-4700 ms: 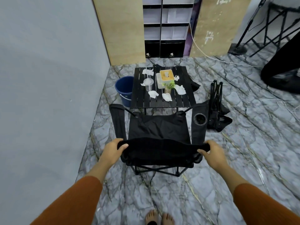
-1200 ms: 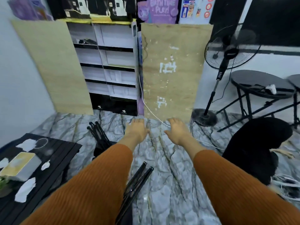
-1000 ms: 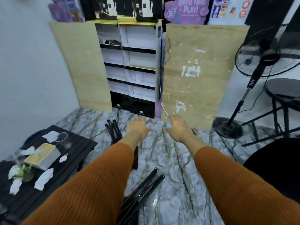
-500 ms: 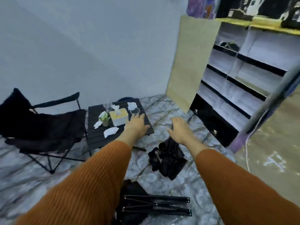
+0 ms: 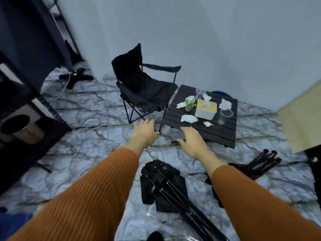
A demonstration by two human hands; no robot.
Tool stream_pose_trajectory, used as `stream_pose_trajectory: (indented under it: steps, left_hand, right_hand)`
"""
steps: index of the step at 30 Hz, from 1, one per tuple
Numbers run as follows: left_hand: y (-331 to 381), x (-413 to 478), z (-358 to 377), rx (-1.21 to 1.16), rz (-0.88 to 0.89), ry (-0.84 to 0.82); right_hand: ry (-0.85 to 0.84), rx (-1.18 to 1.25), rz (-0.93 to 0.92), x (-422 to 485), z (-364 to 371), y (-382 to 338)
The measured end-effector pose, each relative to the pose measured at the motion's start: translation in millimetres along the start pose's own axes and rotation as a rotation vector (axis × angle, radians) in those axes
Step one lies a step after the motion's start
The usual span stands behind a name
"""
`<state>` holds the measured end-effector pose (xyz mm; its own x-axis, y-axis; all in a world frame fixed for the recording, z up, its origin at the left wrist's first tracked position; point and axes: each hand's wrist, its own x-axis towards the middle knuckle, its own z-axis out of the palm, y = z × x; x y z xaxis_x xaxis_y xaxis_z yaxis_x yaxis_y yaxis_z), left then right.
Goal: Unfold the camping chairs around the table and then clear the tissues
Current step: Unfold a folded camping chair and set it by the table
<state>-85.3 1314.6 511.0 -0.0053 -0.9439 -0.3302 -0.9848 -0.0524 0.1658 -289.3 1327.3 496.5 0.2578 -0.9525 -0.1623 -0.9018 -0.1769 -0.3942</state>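
Note:
One black camping chair point(image 5: 145, 91) stands unfolded at the left side of the low black slatted table point(image 5: 224, 133). Two folded black chairs lie on the floor: one point(image 5: 166, 186) just below my hands, another point(image 5: 260, 164) to the right, partly behind my right arm. Several crumpled white tissues point(image 5: 189, 118) lie on the table around a yellow-topped tissue box point(image 5: 206, 110). My left hand point(image 5: 143, 132) and my right hand point(image 5: 192, 140) are stretched out in front of me, fingers relaxed, holding nothing.
A small potted plant point(image 5: 189, 104) and two clear cups point(image 5: 225, 115) stand on the table. A blue bucket point(image 5: 221, 93) peeks out behind it by the white wall. A dark rack with a metal bin point(image 5: 26, 131) is at left. A wooden board point(image 5: 302, 115) leans at right.
My view has swung left, from the shelves round to the table and the unfolded chair. Both hands stay out in front, empty. A folded chair now lies right under my arms.

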Motion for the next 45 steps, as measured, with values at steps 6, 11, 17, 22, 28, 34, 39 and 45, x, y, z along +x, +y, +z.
stream_pose_trajectory:
  steps: [6,11,17,22,28,34,39,45]
  left_hand:
    - [-59,42,96,-0.034,-0.117,-0.057]
    - [-103,104,242,-0.054,-0.214,-0.104]
    - [-152,192,447,-0.208,-0.309,-0.081]
    - [-189,268,585,-0.477,-0.392,-0.03]
    - [-215,325,665,-0.745,-0.388,-0.001]
    - [-222,338,672,-1.225,-0.528,-0.034]
    - [-206,334,660,-1.652,-0.617,-0.027]
    - [-190,310,643,-1.8,-0.702,0.046]
  right_hand:
    - [-0.078,0.0,-0.061,57,107,21]
    - [-0.156,-0.004,-0.04,113,243,78]
    - [-0.217,0.055,-0.004,182,438,154]
    - [-0.24,0.128,0.001,245,578,199]
    - [-0.281,0.243,0.104,301,669,221]
    - [-0.295,0.553,0.329,326,686,228]
    - [-0.316,0.626,0.36,320,683,223]
    - [-0.276,0.802,0.49,302,660,215]
